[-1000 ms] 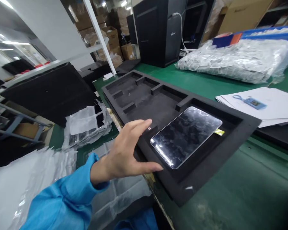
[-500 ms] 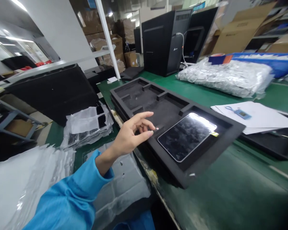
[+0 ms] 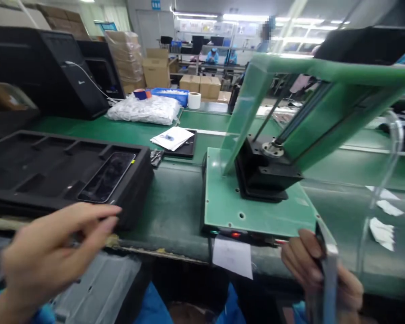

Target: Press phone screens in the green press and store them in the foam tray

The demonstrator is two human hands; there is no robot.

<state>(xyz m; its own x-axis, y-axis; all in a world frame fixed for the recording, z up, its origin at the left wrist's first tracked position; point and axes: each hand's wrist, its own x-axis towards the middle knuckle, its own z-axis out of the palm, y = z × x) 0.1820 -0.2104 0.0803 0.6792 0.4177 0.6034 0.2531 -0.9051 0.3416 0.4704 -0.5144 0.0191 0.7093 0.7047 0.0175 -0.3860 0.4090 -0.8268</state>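
Note:
My left hand (image 3: 50, 249) hovers at the lower left in front of the black foam tray (image 3: 37, 173), fingers loosely apart, nothing in it. A glossy phone (image 3: 107, 176) lies in the tray's right-hand recess. My right hand (image 3: 319, 274) at the lower right is closed round a thin flat strip (image 3: 330, 281) held upright. It sits just below the near right corner of a green press fixture (image 3: 256, 202) with a black block (image 3: 265, 173) on its base plate.
A green conveyor belt (image 3: 175, 202) runs across. Papers (image 3: 172, 137) on a black pad, a bag of silver packets (image 3: 145, 109), a black computer tower (image 3: 64, 67) and cardboard boxes (image 3: 199, 83) stand behind. White scraps (image 3: 381, 229) lie at right. People work far back.
My view has swung right, bringing the green fixture and my right hand into sight. My left hand has drawn back from the tray toward me.

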